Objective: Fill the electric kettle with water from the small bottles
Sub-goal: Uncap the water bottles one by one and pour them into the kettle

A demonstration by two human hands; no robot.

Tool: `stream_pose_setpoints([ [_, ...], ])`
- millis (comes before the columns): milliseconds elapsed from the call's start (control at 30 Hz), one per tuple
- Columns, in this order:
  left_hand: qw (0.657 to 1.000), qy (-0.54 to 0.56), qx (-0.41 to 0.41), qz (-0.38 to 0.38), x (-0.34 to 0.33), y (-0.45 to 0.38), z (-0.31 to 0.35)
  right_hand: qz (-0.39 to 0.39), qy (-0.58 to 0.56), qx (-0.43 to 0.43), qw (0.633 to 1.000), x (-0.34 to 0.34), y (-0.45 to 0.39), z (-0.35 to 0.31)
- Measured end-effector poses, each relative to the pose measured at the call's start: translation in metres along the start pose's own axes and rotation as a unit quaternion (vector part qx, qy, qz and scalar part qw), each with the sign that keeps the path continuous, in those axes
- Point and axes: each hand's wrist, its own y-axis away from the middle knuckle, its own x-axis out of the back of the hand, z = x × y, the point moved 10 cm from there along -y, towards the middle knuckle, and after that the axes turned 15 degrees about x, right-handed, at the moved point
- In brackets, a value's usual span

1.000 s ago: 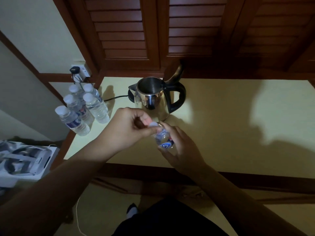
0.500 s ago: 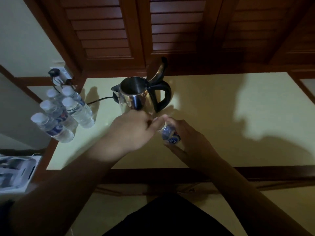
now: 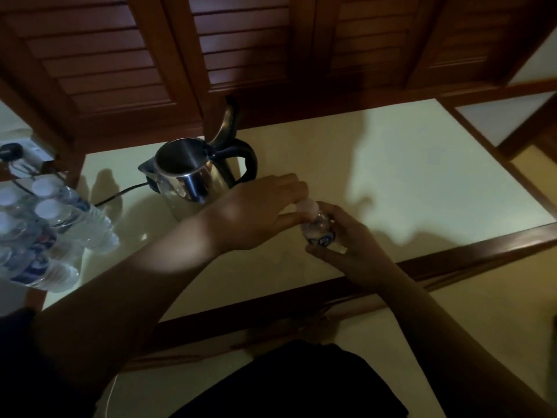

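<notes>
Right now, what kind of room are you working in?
Probably a hotel or guest room, though I can't be sure: a steel electric kettle with its lid up, a cluster of small sealed water bottles on a cream counter, and louvered wooden doors behind it.

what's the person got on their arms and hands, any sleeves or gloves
Both hands, left hand and right hand, are bare: no gloves, and no rings or watch that the dim light shows. The forearms are uncovered; only a dark sleeve edge appears high on the left arm.
</notes>
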Motion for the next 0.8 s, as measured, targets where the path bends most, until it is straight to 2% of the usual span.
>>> stream_pose_setpoints([
  [133, 0.991, 0.101, 0.051, 0.071, -0.012, -0.031, -0.002, 0.131, 0.087, -0.015, 0.987, 0.042, 0.003, 0.013],
  [267, 0.989, 0.096, 0.096, 0.066, -0.052, -0.077, -0.002, 0.205, 0.144, -0.039, 0.967, 0.090, 0.009, 0.040],
  [400, 0.990, 0.029, 0.131, 0.029, -0.090, -0.138, 0.010, 0.245, 0.178, -0.054, 0.952, 0.141, 0.010, 0.071],
  [600, 0.980, -0.056, 0.192, 0.017, -0.121, -0.245, 0.032, 0.305, 0.200, -0.074, 0.928, 0.255, -0.016, 0.124],
  [700, 0.971, -0.091, 0.218, 0.023, -0.134, -0.293, 0.035, 0.304, 0.212, -0.057, 0.927, 0.306, -0.040, 0.157],
  [800, 0.965, -0.117, 0.235, 0.028, -0.147, -0.330, 0.034, 0.300, 0.196, -0.075, 0.930, 0.348, -0.060, 0.196],
])
